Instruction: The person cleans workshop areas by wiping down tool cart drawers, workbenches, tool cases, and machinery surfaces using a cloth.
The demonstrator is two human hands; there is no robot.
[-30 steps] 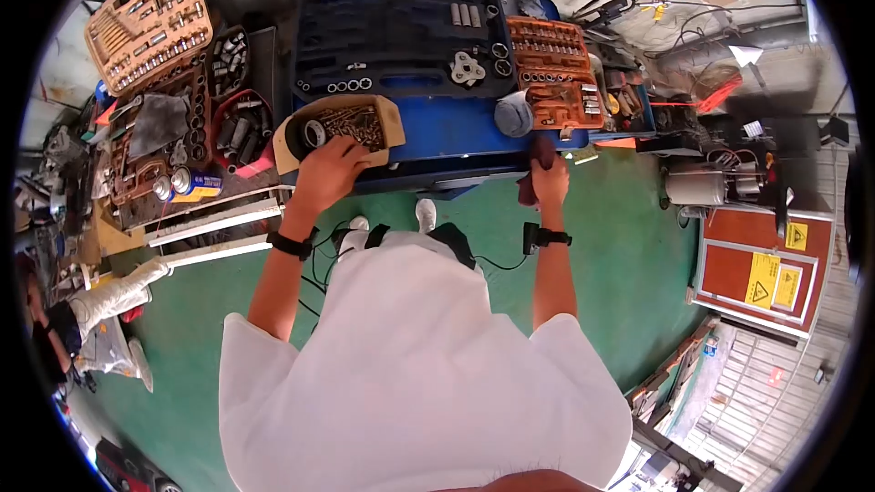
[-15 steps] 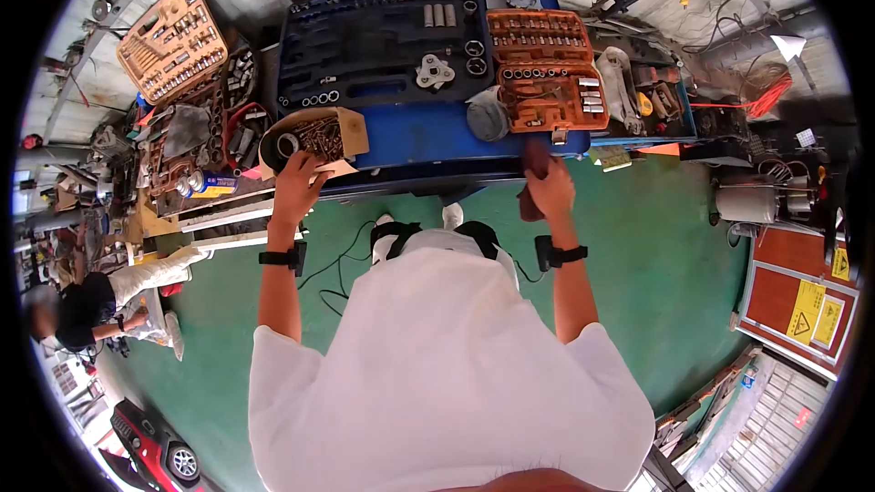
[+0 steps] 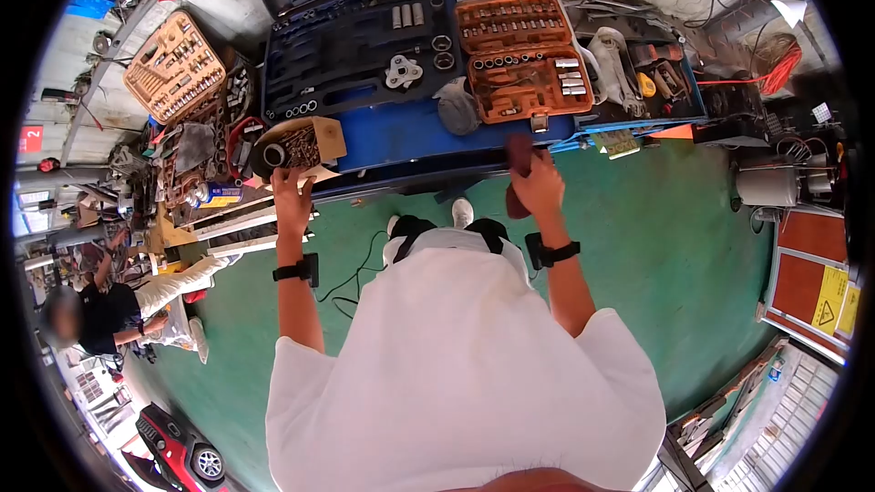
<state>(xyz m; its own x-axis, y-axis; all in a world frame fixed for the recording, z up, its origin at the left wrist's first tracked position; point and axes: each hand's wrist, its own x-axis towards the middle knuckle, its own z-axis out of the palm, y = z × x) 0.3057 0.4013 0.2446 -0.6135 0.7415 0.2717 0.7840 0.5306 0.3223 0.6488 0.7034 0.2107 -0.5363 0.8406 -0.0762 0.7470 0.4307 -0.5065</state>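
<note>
Broadly, a green floor [image 3: 456, 310] spreads beneath everything, with a red car [image 3: 178, 446] far off at the lower left. A blue bench [image 3: 383, 135] runs along the front of the wearer, and another person [image 3: 118, 314] in a dark top and pale trousers is well apart to the left. On the bench lies a large black socket case [image 3: 337, 50], opened out, its tray partly filled with sockets; to its right sits a smaller orange case [image 3: 524, 109], also open, while a tan case [image 3: 175, 68] leans against the wall at the far left. A cardboard box [image 3: 330, 138] sits at the left near corner of the bench, flaps up. The left hand [image 3: 292, 200] is at the box's near edge, its fingers bent over the front flap; whether they pinch it I cannot tell. Near the bench's front edge, below the orange case, the right hand [image 3: 540, 189] is closed around a dark red cloth [image 3: 519, 153], which sticks out above and below the fist. A grey bundle [image 3: 458, 109] lies just beside the orange case. Inside the box are a dark ring [image 3: 274, 156] and many small brownish fasteners [image 3: 299, 144].
</note>
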